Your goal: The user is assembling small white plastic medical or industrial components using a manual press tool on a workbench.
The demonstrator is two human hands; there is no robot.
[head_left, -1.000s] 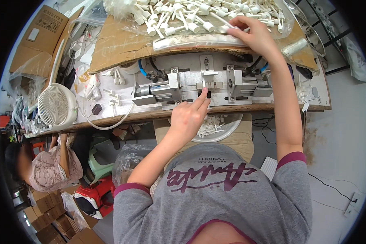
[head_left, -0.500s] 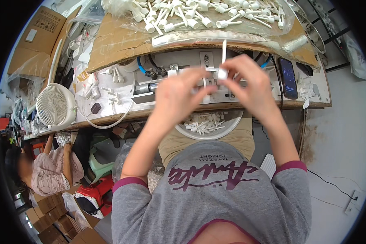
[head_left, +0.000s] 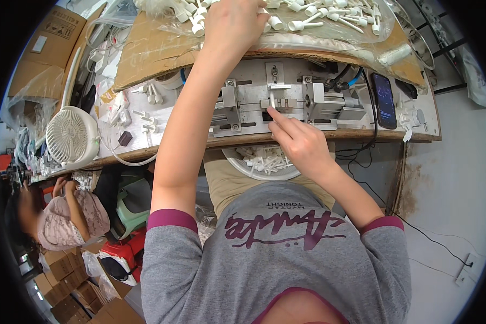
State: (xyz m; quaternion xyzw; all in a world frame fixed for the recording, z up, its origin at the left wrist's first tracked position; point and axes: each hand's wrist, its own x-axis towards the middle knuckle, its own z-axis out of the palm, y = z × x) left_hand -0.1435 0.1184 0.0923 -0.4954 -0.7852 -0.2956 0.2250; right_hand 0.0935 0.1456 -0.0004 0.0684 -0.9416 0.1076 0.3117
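Evidently, the right hand (head_left: 303, 142) is touching a white piece (head_left: 272, 98) (likely light, stiff, best pinched by its stem); the left hand (head_left: 233, 27) is overhanging the far pile (head_left: 297, 25), both grips' closure being unclear.

Count: 2 own hands, left hand (head_left: 233, 24) and right hand (head_left: 301, 144). 1 metal fixture (head_left: 275, 78) carrying 2 side clamp units (head_left: 316, 100), one partly behind the forearm. 1 white part (head_left: 272, 98) seated mid-fixture. 2 blue hoses (head_left: 356, 79) showing. Loose white stemmed parts (head_left: 299, 25) up top: dozens, can't give an exact figure since they overlap and run off the edge. 1 bowl (head_left: 246, 173) with many small white pieces (head_left: 270, 162). Singles: 1 fan (head_left: 73, 135), 1 phone (head_left: 383, 102), 1 dark block (head_left: 125, 139), 1 green stool (head_left: 132, 205), 1 wall outlet (head_left: 463, 276), 1 other person (head_left: 73, 218).
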